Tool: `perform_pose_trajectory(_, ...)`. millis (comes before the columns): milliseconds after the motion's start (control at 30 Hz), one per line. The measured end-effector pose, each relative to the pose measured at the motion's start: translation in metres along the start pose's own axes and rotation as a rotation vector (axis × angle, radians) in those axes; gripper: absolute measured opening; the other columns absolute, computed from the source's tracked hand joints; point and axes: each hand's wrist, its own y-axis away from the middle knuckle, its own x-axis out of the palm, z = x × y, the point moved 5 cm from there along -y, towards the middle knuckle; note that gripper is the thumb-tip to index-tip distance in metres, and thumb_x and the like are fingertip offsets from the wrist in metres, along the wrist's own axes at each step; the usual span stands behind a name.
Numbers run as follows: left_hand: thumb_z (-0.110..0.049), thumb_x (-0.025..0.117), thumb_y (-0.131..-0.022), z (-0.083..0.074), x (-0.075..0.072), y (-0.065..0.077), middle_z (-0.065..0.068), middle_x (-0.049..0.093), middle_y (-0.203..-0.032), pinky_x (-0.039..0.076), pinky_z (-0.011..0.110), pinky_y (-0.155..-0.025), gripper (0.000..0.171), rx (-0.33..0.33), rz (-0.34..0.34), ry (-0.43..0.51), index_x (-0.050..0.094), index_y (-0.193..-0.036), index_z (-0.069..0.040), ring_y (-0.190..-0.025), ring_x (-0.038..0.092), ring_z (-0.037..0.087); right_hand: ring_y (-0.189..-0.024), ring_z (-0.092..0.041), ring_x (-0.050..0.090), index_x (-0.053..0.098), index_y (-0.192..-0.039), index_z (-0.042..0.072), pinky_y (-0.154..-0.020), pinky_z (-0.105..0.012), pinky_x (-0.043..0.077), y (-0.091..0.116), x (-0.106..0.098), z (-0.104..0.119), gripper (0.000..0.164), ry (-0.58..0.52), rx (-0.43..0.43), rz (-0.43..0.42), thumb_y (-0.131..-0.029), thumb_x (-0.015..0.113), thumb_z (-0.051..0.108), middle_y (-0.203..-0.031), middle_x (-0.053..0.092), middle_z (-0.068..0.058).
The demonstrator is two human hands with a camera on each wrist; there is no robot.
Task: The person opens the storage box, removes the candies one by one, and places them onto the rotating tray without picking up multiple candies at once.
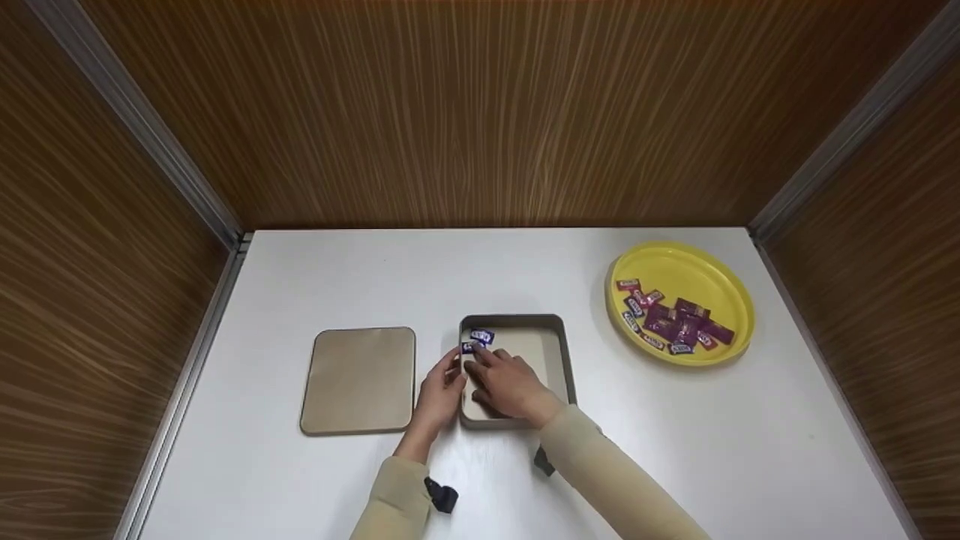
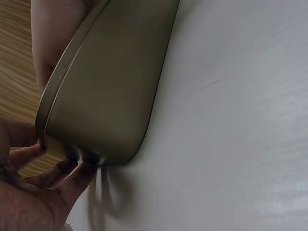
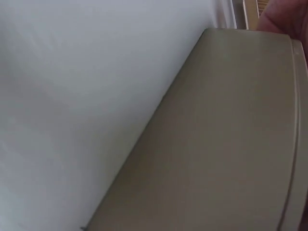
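Observation:
An open square metal tin (image 1: 555,360) stands on the white table with two small blue wrapped candies in its far left corner, one candy (image 1: 482,336) behind the other (image 1: 470,347). My right hand (image 1: 514,386) reaches into the tin with fingers spread, the index fingertip right at the nearer candy. Outside, my left hand (image 1: 440,394) rests its fingertips against the tin's left wall. In the left wrist view the left fingers (image 2: 79,178) touch a corner of the tin (image 2: 101,91). The right wrist view shows mostly the tin's outer wall (image 3: 216,134), the right fingertips being hidden.
A flat square lid (image 1: 360,381) lies left of the tin. At the right, a round yellow tray (image 1: 682,270) holds several red, blue and purple wrapped candies (image 1: 686,326). Wood-grain panels (image 1: 480,112) enclose the white table (image 1: 450,270) at the back and sides.

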Motion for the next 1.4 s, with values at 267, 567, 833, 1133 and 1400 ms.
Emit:
perform_pose_trajectory(267, 0.001, 0.052, -0.097, -0.001, 0.0, 0.001, 0.027, 0.053, -0.133, 0.04, 0.048, -0.104, 0.05, 0.025, -0.006, 0.0, 0.042, -0.146, 0.0, -0.123, 0.052, 0.041, -0.123, -0.033, 0.049, 0.053, -0.142, 0.012, -0.092, -0.049, 0.048, 0.003, 0.003, -0.003, 0.055, 0.002, -0.024, -0.054, -0.093, 0.065, 0.036, -0.146, 0.046, -0.013)
perform_pose_trajectory(567, 0.001, 0.052, -0.097, -0.002, 0.001, 0.0, 0.028, 0.052, -0.133, 0.041, 0.047, -0.104, 0.05, 0.03, -0.001, 0.014, 0.041, -0.146, 0.002, -0.123, 0.053, 0.04, -0.121, -0.032, 0.049, 0.054, -0.137, 0.003, -0.093, -0.045, 0.048, 0.012, -0.001, -0.006, 0.059, 0.073, -0.023, -0.115, -0.091, 0.069, 0.036, -0.129, 0.052, -0.013)
perform_pose_trajectory(833, 0.001, 0.052, -0.097, 0.0, 0.001, 0.0, 0.027, 0.052, -0.133, 0.041, 0.047, -0.104, 0.05, 0.016, 0.003, 0.012, 0.041, -0.146, 0.001, -0.123, 0.052, 0.04, -0.111, -0.031, 0.053, 0.054, -0.134, -0.005, -0.085, -0.045, 0.052, 0.017, -0.001, -0.013, 0.059, 0.023, 0.003, -0.101, -0.091, 0.069, 0.033, -0.121, 0.052, -0.015)
perform_pose_trajectory(1133, -0.001, 0.051, -0.099, 0.002, 0.002, -0.001, 0.025, 0.051, -0.136, 0.042, 0.046, -0.103, 0.051, -0.028, 0.002, 0.016, 0.04, -0.148, -0.002, -0.123, 0.052, 0.038, -0.089, -0.03, 0.056, 0.066, -0.112, 0.001, -0.067, -0.043, 0.053, 0.02, -0.004, -0.019, 0.031, 0.038, -0.002, -0.195, -0.09, 0.069, 0.023, -0.102, 0.055, -0.014)
perform_pose_trajectory(1400, 0.0, 0.052, -0.098, 0.001, 0.002, 0.0, 0.027, 0.05, -0.135, 0.041, 0.046, -0.104, 0.05, -0.011, -0.002, 0.022, 0.04, -0.147, 0.0, -0.124, 0.051, 0.04, -0.079, -0.028, 0.06, 0.073, -0.107, 0.013, -0.063, -0.04, 0.054, 0.022, -0.007, -0.022, 0.028, 0.174, 0.017, -0.213, -0.083, 0.067, -0.001, -0.092, 0.062, -0.012)
